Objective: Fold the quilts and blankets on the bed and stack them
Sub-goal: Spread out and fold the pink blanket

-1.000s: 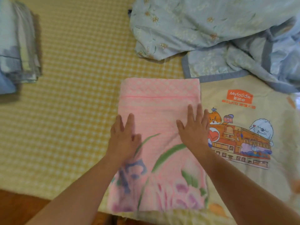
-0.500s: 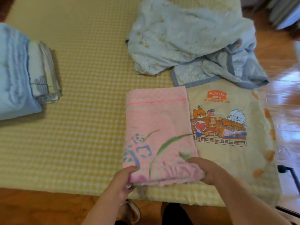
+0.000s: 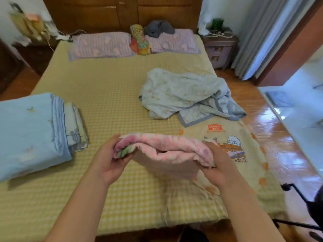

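Note:
A folded pink floral blanket (image 3: 164, 145) is lifted off the bed, held at chest height over the yellow checked mattress (image 3: 108, 95). My left hand (image 3: 109, 159) grips its left end and my right hand (image 3: 216, 165) grips its right end. A stack of folded bedding (image 3: 33, 130), light blue on top with striped layers beside it, lies at the left of the bed. A crumpled light blue quilt (image 3: 183, 95) sits unfolded at the centre right. A cream cartoon-print blanket (image 3: 244, 154) lies spread flat on the bed's right side, partly behind my right hand.
Two purple pillows (image 3: 101, 44) and a colourful cushion (image 3: 139, 41) lie along the wooden headboard. A nightstand (image 3: 220, 48) stands at the far right by a curtain. Wooden floor (image 3: 272, 123) runs along the bed's right side, with a black tripod (image 3: 300, 201) near the corner.
My hands went from pressing the pink blanket flat to gripping its near end, then lifted it off the bed. My view rose to take in the whole bed.

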Action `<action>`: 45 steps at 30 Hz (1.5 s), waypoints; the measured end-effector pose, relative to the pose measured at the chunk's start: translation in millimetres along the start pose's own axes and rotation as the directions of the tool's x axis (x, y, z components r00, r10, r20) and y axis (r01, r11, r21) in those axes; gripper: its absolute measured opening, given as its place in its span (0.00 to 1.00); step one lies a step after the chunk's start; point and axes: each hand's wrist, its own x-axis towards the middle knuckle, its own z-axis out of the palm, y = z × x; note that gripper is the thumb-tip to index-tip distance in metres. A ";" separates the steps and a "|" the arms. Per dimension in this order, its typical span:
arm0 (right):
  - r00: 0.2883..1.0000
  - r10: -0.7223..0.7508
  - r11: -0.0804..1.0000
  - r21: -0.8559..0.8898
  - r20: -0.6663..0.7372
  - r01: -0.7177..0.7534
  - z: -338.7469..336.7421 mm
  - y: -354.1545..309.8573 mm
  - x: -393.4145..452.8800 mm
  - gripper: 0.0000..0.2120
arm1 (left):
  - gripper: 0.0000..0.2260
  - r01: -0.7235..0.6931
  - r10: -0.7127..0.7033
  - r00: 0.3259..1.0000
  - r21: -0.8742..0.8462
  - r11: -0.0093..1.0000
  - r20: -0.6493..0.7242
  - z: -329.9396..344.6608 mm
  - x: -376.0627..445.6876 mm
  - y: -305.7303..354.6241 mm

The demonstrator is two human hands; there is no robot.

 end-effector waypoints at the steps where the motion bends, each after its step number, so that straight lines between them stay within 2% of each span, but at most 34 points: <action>1: 0.998 -0.060 0.998 0.023 0.021 0.060 19.2 -10.4 -17.7 0.07 | 0.10 -0.025 0.026 0.999 -0.028 0.999 0.039 7.3 -12.8 19.5; 3: 0.990 -0.133 0.989 0.074 0.051 0.129 52.4 -27.2 -48.7 0.04 | 0.07 -0.061 0.067 0.994 -0.076 0.995 0.087 20.5 -35.4 54.4; 5: 0.983 -0.146 0.986 0.101 0.113 0.135 82.7 -39.8 -71.1 0.05 | 0.15 -0.083 0.100 0.983 -0.112 0.990 0.156 30.3 -53.5 83.6; 7: 0.983 -0.129 0.987 0.112 0.134 0.114 109.0 -43.6 -84.1 0.10 | 0.21 -0.113 0.129 0.976 -0.096 0.989 0.176 31.7 -67.0 103.5; 9: 0.984 -0.089 0.991 0.113 0.157 0.072 127.3 -39.2 -91.8 0.14 | 0.16 -0.121 0.128 0.984 -0.058 0.991 0.123 21.8 -75.3 112.2; 13: 0.983 0.053 0.996 0.059 0.174 -0.064 147.1 -4.5 -100.7 0.05 | 0.08 -0.076 0.074 0.997 -0.061 0.995 -0.033 -32.8 -87.1 106.4; 17: 0.961 0.238 0.970 0.015 0.144 -0.243 175.1 43.3 -86.6 0.07 | 0.08 -0.052 0.031 0.988 -0.136 0.989 -0.153 -104.0 -92.0 103.7; 20: 0.942 0.302 0.952 -0.099 0.149 -0.289 229.3 70.0 -60.3 0.10 | 0.10 -0.102 0.069 0.980 -0.179 0.978 -0.184 -144.4 -85.6 138.8; 23: 0.922 0.319 0.932 -0.250 0.220 -0.263 323.4 95.7 -27.0 0.09 | 0.10 -0.205 0.165 0.960 -0.161 0.966 -0.228 -180.6 -78.0 214.0; 26: 0.899 0.313 0.923 -0.322 0.306 -0.212 432.7 115.7 -13.5 0.08 | 0.09 -0.336 0.309 0.926 -0.099 0.937 -0.217 -212.7 -89.3 306.6; 29: 0.836 0.304 0.912 -0.393 0.456 -0.117 529.7 134.9 -25.1 0.09 | 0.12 -0.521 0.508 0.842 -0.029 0.853 -0.183 -242.4 -126.9 385.9; 31: 0.789 0.299 0.907 -0.418 0.537 -0.059 580.5 147.6 -29.4 0.10 | 0.09 -0.618 0.619 0.771 0.060 0.784 -0.150 -258.6 -149.2 417.6; 34: 0.774 0.317 0.878 -0.478 0.548 -0.022 632.5 166.7 -18.5 0.07 | 0.08 -0.658 0.694 0.710 0.238 0.714 -0.117 -286.1 -155.3 438.0; 36: 0.808 0.315 0.834 -0.551 0.497 0.014 651.3 183.6 6.2 0.05 | 0.09 -0.626 0.682 0.710 0.287 0.726 -0.176 -307.8 -138.1 434.4; 37: 0.829 0.306 0.805 -0.592 0.468 0.036 655.8 193.2 23.2 0.05 | 0.12 -0.597 0.661 0.708 0.291 0.748 -0.247 -318.1 -120.4 423.3; 39: 0.868 0.263 0.759 -0.646 0.421 0.084 654.4 216.1 64.9 0.07 | 0.15 -0.517 0.594 0.703 0.293 0.804 -0.391 -324.6 -73.6 380.6; 40: 0.893 0.211 0.747 -0.655 0.397 0.115 647.2 227.7 89.2 0.07 | 0.16 -0.465 0.549 0.725 0.293 0.836 -0.417 -325.0 -46.2 349.2; 42: 0.960 0.053 0.696 -0.700 0.274 0.162 618.4 250.9 139.3 0.02 | 0.22 -0.229 0.328 0.873 0.292 0.929 -0.360 -326.1 7.8 276.9; 43: 0.980 -0.023 0.619 -0.767 0.197 0.169 596.3 261.9 160.5 0.06 | 0.26 -0.060 0.174 0.942 0.367 0.928 -0.287 -329.3 30.5 241.9; 44: 0.990 -0.060 0.525 -0.840 0.126 0.138 569.1 271.5 179.5 0.13 | 0.28 0.083 0.027 0.976 0.484 0.871 -0.216 -335.7 46.2 213.3; 45: 0.996 -0.055 0.433 -0.897 0.068 0.085 540.8 279.7 192.8 0.17 | 0.29 0.193 -0.081 0.973 0.574 0.796 -0.215 -343.2 56.3 195.9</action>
